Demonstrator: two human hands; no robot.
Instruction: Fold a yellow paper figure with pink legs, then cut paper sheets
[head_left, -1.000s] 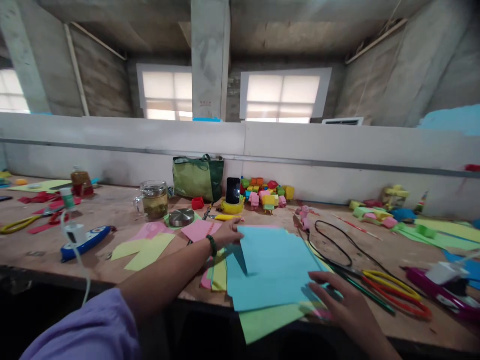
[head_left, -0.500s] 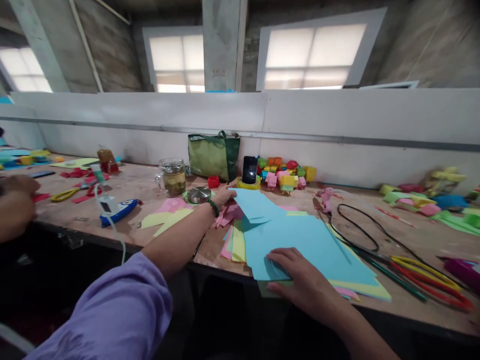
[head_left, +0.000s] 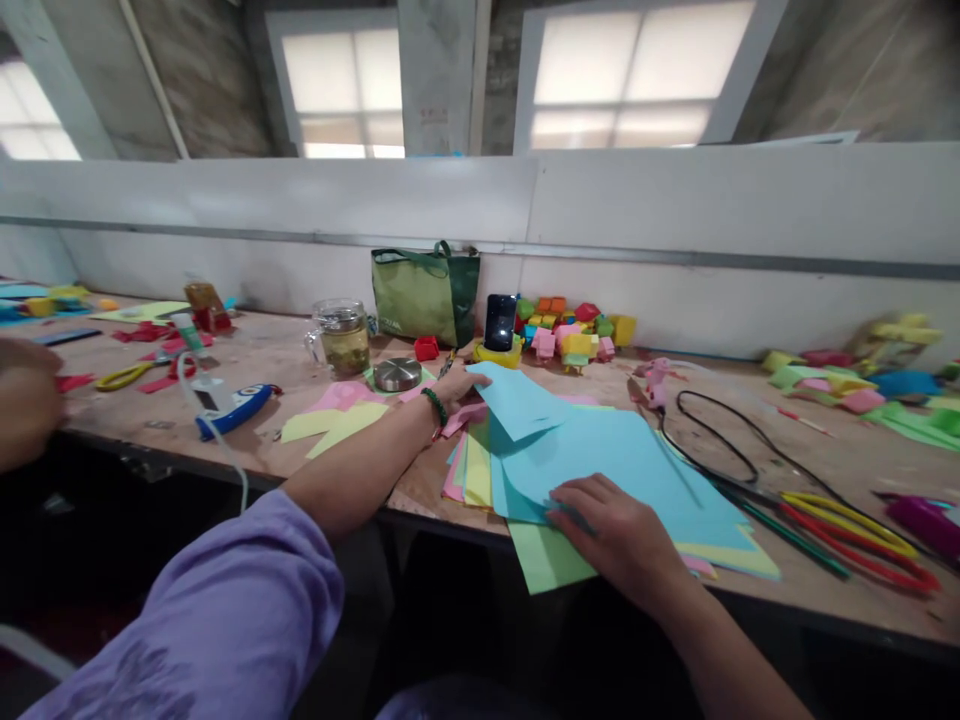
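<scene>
My left hand, with a dark bead bracelet at the wrist, pinches the far left corner of a light blue paper sheet. That corner is lifted and folded over. At the near edge of the same blue stack, my right hand has its fingers curled over a blue sheet, whose near left edge bends up. Beneath it a green sheet sticks out past the table's front edge. Yellow and pink sheets show under the stack on the left.
Behind the stack stand a phone and folded paper blocks. A glass mug, metal lid and green bag are left of them. Scissors and a black cable lie right. Another person's arm is far left.
My right hand has moved slightly up and the blue sheet's near edge has come back, showing more of the green sheet. The left hand still holds the corner; the view has tilted down.
</scene>
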